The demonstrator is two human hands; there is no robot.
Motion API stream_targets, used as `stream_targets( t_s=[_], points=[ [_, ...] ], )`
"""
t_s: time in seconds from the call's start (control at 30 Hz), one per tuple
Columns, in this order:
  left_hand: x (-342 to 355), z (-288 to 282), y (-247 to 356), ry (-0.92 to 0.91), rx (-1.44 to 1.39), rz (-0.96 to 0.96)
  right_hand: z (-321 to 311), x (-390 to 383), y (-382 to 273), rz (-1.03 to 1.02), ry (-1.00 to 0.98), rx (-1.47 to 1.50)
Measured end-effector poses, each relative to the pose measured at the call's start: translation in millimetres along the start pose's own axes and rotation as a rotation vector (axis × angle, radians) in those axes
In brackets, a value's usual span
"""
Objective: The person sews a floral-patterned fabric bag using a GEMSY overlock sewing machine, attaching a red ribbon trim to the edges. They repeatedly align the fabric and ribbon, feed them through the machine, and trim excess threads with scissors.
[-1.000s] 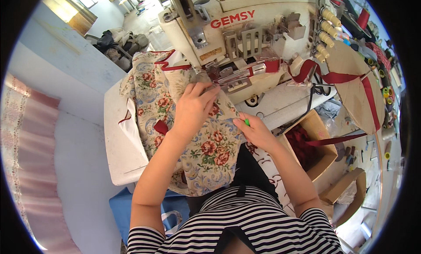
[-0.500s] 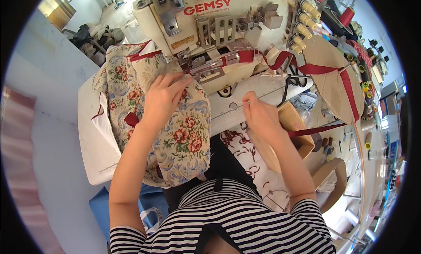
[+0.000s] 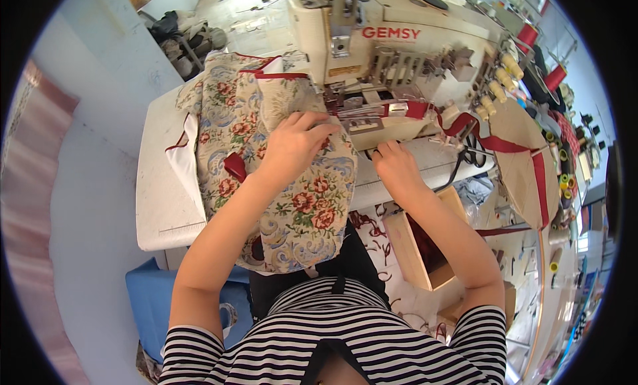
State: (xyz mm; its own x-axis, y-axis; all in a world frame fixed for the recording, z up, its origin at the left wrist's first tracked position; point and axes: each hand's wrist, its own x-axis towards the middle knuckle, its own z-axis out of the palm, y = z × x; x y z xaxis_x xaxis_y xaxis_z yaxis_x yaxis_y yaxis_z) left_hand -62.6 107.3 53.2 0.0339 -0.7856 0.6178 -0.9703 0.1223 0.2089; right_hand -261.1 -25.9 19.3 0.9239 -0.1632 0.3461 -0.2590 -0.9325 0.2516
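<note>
A floral tapestry fabric piece (image 3: 312, 232) with dark red bound edges lies over the white machine table and hangs down toward my lap. My left hand (image 3: 292, 142) rests on it, fingers stretched out beside the needle area of a cream sewing machine (image 3: 425, 43). Dark red binding tape (image 3: 465, 127) runs through a metal guide into the machine from the right. My right hand (image 3: 395, 169) is at the front of the machine's low arm, fingers bent together by a small dark opening; what they touch is hidden. A loose red tape end (image 3: 234, 167) lies on the fabric.
An open wooden box (image 3: 413, 252) hangs under the table's right side. Cardboard (image 3: 518, 162) with tape across it stands at the right, near thread spools (image 3: 508, 66). Red scraps (image 3: 372, 229) litter the floor. Blue cloth (image 3: 149, 292) lies lower left; a wall borders the left.
The view has shifted, so the machine sits farther right. My right hand has moved from above the table to the front of the machine's arm. My left hand stays on the fabric.
</note>
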Motion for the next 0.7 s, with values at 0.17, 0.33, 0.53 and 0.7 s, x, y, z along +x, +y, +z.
stream_targets(
  t_s=[0.17,0.33,0.53,0.7],
  points=[
    [-3.2,1.9,-0.6,0.047,-0.033,-0.011,-35.4,-3.7,-31.9,0.322,0.033,0.651],
    [-2.1,3.3,-0.2,0.029,-0.055,-0.062,-12.4,-37.3,-99.3,0.677,-0.346,1.817],
    [0.1,0.5,-0.1,0.023,-0.07,-0.083,-3.7,-63.2,-123.1,0.588,-0.281,2.011],
    [2.8,4.1,-3.2,0.053,-0.077,-0.095,5.2,-79.7,-89.4,0.561,-0.476,2.204]
  ],
)
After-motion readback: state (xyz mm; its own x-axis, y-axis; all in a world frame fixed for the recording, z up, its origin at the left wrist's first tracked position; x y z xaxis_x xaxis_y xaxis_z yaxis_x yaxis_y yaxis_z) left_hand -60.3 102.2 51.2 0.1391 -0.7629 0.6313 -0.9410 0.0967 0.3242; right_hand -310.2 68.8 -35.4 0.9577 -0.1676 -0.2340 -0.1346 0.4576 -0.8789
